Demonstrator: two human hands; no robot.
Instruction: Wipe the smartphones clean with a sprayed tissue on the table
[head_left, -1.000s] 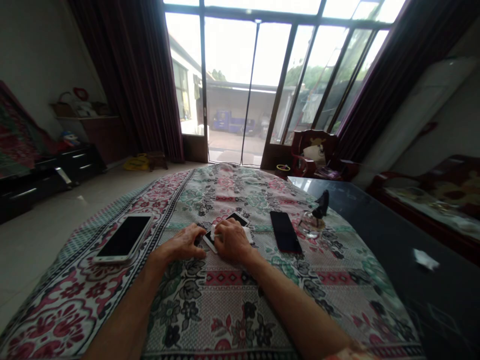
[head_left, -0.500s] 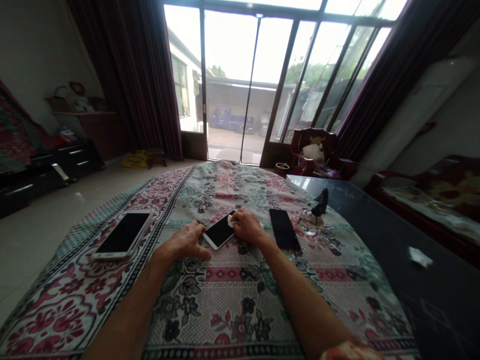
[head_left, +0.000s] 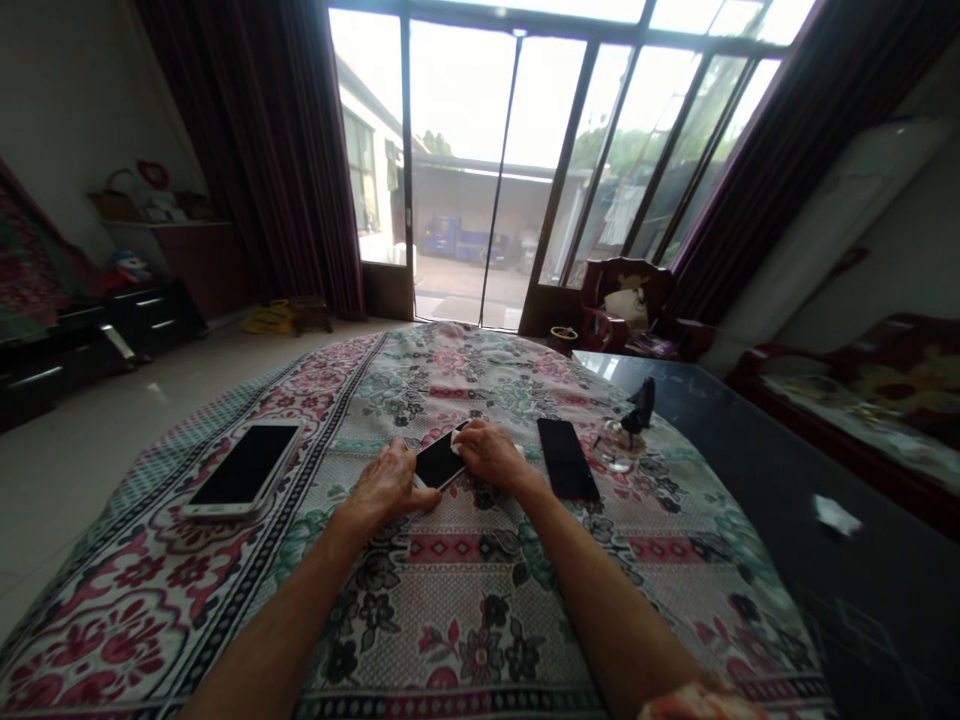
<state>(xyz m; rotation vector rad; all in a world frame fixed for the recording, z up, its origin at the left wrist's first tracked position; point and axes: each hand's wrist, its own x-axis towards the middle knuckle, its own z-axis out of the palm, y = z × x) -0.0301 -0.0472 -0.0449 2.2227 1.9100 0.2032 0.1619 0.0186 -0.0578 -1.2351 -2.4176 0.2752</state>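
The small white phone (head_left: 438,464) lies aslant on the cloth-covered desk (head_left: 465,590), my left grip (head_left: 386,482) closed around its left end, my right grip (head_left: 491,455) pinching a white wipe (head_left: 455,440) against its screen. A larger white phone (head_left: 246,468) lies left, a black phone (head_left: 568,458) right; beside that, a clear black-topped bottle (head_left: 616,450); far off, glass doors (head_left: 459,120).

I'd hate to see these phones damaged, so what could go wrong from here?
The middle phone might slide on the patterned cloth if the right hand presses hard with the white tissue and the left hand loosens at its end.

The clear bottle stands close to the dark phone; a bump could tip it onto that screen.
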